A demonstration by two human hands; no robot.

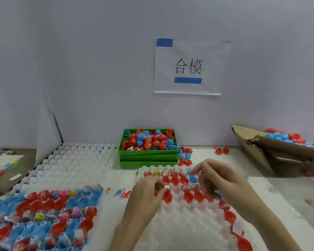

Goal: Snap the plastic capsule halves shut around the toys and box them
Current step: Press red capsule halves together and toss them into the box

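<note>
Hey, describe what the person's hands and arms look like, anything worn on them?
Both arms are bare as far as the picture shows: no sleeves in view, no gloves. The left hand and right hand show no rings, and neither wrist shows a watch or band. The picture is a little blurred, so fine details such as nails cannot be told.
</note>
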